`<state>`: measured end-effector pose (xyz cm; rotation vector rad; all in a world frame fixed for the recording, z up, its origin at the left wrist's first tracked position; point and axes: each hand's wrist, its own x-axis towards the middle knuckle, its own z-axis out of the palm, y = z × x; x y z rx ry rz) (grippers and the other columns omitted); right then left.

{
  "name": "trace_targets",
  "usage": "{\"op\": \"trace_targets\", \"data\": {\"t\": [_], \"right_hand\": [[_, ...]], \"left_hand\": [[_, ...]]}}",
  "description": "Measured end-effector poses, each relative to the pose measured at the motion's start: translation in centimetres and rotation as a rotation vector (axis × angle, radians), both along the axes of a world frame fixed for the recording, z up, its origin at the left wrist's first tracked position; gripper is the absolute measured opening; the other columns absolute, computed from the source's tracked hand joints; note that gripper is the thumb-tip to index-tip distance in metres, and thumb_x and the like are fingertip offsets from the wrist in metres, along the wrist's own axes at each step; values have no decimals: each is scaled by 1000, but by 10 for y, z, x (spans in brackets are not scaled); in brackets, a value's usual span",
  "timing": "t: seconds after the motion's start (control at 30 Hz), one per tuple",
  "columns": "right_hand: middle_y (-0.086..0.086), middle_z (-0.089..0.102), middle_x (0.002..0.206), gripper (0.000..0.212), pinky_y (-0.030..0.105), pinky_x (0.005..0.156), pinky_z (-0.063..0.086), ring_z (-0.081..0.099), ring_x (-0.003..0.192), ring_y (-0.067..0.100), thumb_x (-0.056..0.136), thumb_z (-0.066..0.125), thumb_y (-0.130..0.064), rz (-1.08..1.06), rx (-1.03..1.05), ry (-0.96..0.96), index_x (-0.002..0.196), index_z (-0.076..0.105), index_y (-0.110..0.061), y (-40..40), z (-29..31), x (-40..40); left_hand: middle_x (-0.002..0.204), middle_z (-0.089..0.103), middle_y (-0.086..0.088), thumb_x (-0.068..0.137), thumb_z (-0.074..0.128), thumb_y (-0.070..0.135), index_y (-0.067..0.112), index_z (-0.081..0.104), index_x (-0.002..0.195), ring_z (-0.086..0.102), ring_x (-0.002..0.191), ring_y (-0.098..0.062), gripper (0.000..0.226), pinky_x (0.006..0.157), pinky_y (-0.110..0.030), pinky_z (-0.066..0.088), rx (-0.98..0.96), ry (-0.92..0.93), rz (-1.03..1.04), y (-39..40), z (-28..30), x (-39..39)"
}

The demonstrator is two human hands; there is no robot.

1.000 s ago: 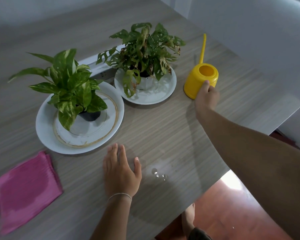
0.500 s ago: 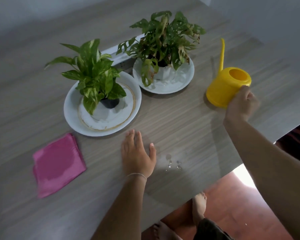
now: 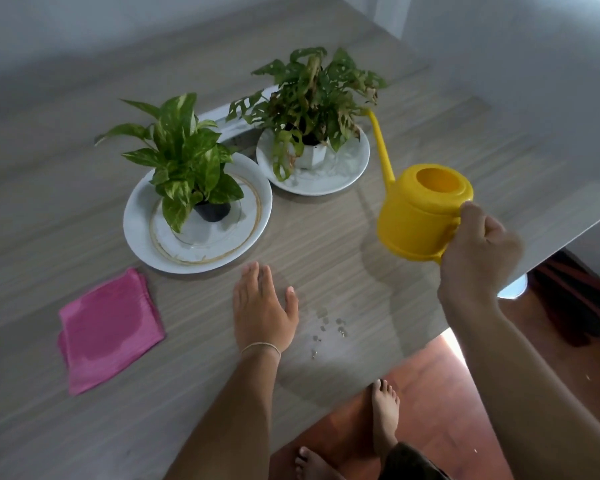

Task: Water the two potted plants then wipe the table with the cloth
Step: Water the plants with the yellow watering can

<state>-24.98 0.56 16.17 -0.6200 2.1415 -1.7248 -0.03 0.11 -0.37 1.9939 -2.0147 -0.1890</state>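
Water drops [image 3: 329,323] beside left hand [image 3: 262,311], pink cloth [image 3: 108,329] apart

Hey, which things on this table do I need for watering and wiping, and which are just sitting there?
Needed:
yellow plastic watering can, held in right hand
variegated green plant in black pot
holey-leaved plant in white pot
folded pink cloth

Just there:
two white plates
water droplets

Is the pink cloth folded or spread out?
Folded. The pink cloth lies flat on the table, with stacked layer edges showing along its sides.
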Motion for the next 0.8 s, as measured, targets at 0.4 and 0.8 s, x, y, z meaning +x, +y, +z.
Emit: {"op": "trace_targets", "data": {"t": [0.4,0.8], "right_hand": [[-8,21,45,51,34,51,20,22,51,13,92,58,-39,173,-57,159,53,27,-25,-12,91,12],[-7,17,43,49,30,50,14,15,46,11,93,57,-39,253,72,241,58,27,-23,-35,114,22]], "left_hand": [[151,48,-22,95,42,47,0,52,143,38,146,-37,67,117,-51,35,-2,18,-11,-2,2,2],[151,49,-21,93,46,46,0,53,142,40,145,-36,67,116,-52,36,-10,39,3,-3,-1,2]]}}
